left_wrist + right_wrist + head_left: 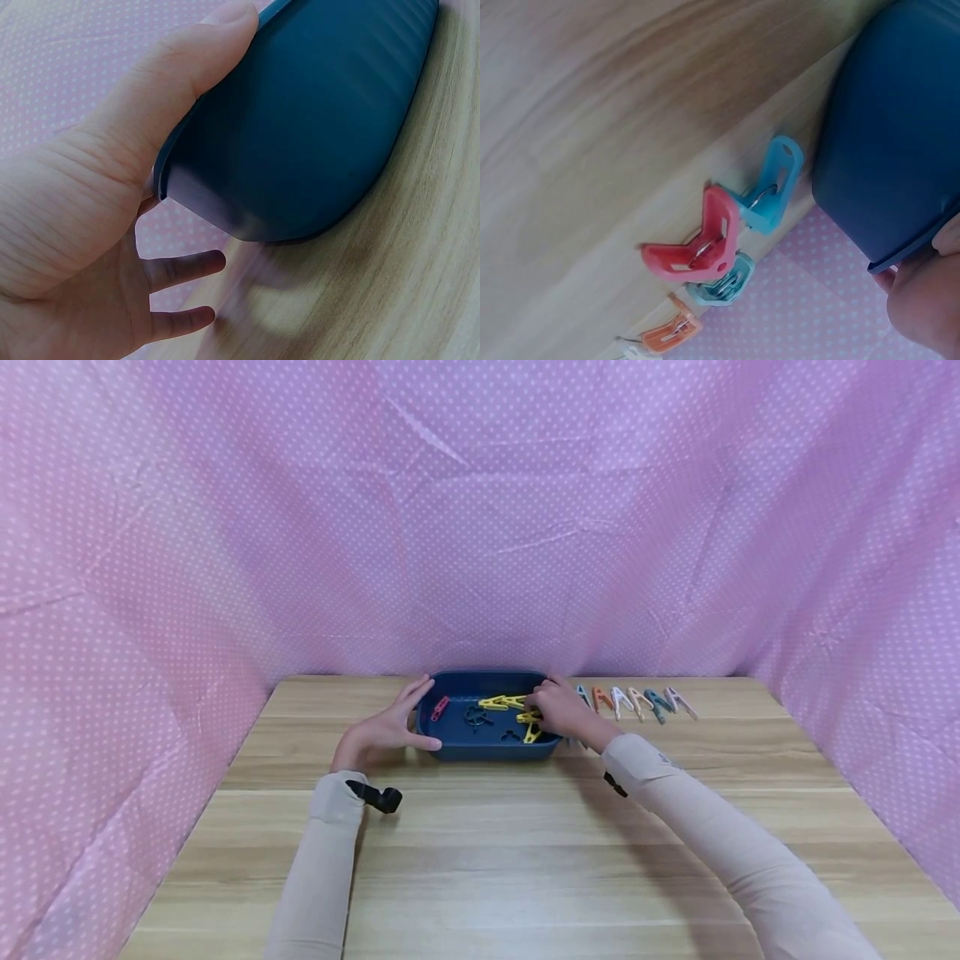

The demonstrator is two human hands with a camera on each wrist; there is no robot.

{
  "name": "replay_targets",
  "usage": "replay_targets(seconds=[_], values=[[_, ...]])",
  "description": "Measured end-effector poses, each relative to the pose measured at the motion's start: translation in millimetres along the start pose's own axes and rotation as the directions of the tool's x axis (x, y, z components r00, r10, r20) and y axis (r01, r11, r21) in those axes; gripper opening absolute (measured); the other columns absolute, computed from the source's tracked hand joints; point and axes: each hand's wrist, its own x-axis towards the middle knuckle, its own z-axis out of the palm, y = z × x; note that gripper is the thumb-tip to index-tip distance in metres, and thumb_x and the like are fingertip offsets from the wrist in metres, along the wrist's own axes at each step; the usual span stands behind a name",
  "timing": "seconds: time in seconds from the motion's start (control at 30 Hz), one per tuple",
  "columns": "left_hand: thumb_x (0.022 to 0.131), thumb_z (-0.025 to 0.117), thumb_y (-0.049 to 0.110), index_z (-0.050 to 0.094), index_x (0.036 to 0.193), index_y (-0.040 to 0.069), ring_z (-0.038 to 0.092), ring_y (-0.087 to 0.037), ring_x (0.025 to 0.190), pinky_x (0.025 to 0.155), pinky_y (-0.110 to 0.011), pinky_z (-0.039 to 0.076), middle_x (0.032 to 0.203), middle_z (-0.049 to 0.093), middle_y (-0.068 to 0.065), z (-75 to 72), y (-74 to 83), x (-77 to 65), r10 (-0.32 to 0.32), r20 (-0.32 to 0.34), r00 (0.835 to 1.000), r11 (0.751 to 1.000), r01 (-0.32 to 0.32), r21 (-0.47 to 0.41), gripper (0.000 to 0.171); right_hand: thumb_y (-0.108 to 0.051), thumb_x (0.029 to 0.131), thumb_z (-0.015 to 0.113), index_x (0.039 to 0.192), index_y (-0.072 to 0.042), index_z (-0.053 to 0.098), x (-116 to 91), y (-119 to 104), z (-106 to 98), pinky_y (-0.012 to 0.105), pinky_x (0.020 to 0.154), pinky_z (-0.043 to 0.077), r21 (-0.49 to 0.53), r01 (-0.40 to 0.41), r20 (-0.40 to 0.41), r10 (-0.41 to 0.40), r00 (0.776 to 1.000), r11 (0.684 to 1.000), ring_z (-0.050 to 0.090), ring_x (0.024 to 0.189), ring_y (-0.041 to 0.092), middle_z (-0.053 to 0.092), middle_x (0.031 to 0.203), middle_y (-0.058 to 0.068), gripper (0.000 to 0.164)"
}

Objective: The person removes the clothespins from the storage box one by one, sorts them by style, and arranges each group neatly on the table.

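Dark blue and smooth, the bin [487,753] near the table's [450,860] far edge is gripped at its left end by my left hand [386,722], two fingers reaching free of it. My right hand [566,706] bends at the other end, by the yellow clips [492,702]; whether it pinches one, I can't tell. I'd judge this as steadying the bin while handling its clips; next calls for a firm left hold and careful right fingers. Outside, rightward, lies a row of clips [617,695]. No brand or writing is readable.
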Motion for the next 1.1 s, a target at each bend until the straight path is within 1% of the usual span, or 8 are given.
replay_targets(seconds=[0.13,0.3,0.47,0.63,0.73,0.83,0.93,1.1], values=[[0.086,0.083,0.033,0.003,0.166,0.017,-0.005,-0.038,0.159,0.123,-0.068,0.011,0.172,-0.012,-0.004,0.6,-0.6,0.9,0.01,0.001,1.0,1.0,-0.01,0.014,0.114,-0.005,0.082,0.081,0.103,-0.007,0.079,-1.6,0.1,0.0,0.049,0.111,0.041,0.009,0.013,-0.019,-0.013,1.0,1.0,0.067,0.101,0.03,0.077,0.101,0.009,0.021],[0.086,0.083,0.029,0.004,0.166,0.017,-0.005,-0.037,0.158,0.123,-0.068,0.01,0.172,-0.011,-0.004,0.8,0.6,0.4,0.009,0.0,1.0,1.0,-0.009,-0.004,0.113,-0.005,0.083,0.079,0.104,-0.005,0.077,-2.9,0.6,-0.2,0.047,0.107,0.044,0.031,0.032,-0.051,-0.03,0.998,0.999,0.065,0.102,0.03,0.075,0.101,0.01,0.021],[0.086,0.083,0.028,0.003,0.166,0.017,-0.005,-0.037,0.158,0.123,-0.068,0.01,0.172,-0.012,-0.005,0.6,0.8,0.7,0.003,-0.002,1.0,1.0,-0.003,-0.011,0.113,-0.004,0.085,0.076,0.106,-0.006,0.076,-4.9,-0.3,-1.7,0.05,0.104,0.045,0.058,0.026,-0.096,-0.02,0.995,0.998,0.062,0.102,0.03,0.072,0.103,0.01,0.021],[0.085,0.084,0.031,0.003,0.166,0.02,-0.006,-0.034,0.159,0.124,-0.066,0.011,0.172,-0.012,0.0,1.2,0.6,1.0,-0.012,-0.001,1.0,1.0,0.012,-0.006,0.115,-0.001,0.084,0.074,0.106,-0.005,0.076,-6.2,0.2,-1.3,0.046,0.092,0.05,0.088,0.048,-0.158,-0.034,0.987,0.995,0.061,0.093,0.028,0.07,0.1,0.01,0.022],[0.085,0.084,0.03,0.004,0.166,0.02,-0.006,-0.033,0.159,0.124,-0.066,0.011,0.172,-0.012,0.0,1.7,0.8,0.8,-0.006,-0.003,1.0,1.0,0.006,-0.003,0.114,-0.001,0.084,0.075,0.107,-0.004,0.075,-5.5,1.9,-0.2,0.043,0.085,0.051,0.099,0.068,-0.193,-0.048,0.98,0.993,0.06,0.09,0.027,0.069,0.1,0.01,0.023],[0.086,0.083,0.028,0.004,0.166,0.018,-0.006,-0.035,0.159,0.123,-0.067,0.011,0.173,-0.012,-0.003,1.5,1.1,0.8,0.008,-0.006,1.0,1.0,-0.008,0.003,0.113,-0.001,0.083,0.075,0.106,-0.003,0.075,-4.4,4.5,1.3,0.041,0.081,0.052,0.082,0.097,-0.247,-0.074,0.966,0.992,0.059,0.088,0.025,0.068,0.099,0.011,0.023],[0.086,0.083,0.026,0.004,0.166,0.017,-0.005,-0.036,0.159,0.123,-0.068,0.012,0.173,-0.012,-0.004,1.1,0.5,1.0,0.018,-0.008,1.0,1.0,-0.018,0.01,0.113,0.0,0.081,0.076,0.105,-0.003,0.074,-4.6,6.6,2.0,0.041,0.08,0.051,0.07,0.129,-0.313,-0.101,0.944,0.989,0.058,0.086,0.026,0.067,0.098,0.011,0.024],[0.086,0.084,0.029,0.003,0.166,0.017,-0.006,-0.037,0.159,0.122,-0.069,0.011,0.173,-0.012,-0.004,0.8,-0.2,0.4,0.011,-0.006,1.0,1.0,-0.01,0.016,0.114,0.0,0.079,0.078,0.104,-0.003,0.072,-6.4,8.6,3.3,0.046,0.085,0.049,0.06,0.151,-0.416,-0.113,0.903,0.987,0.057,0.09,0.029,0.065,0.098,0.012,0.026]])
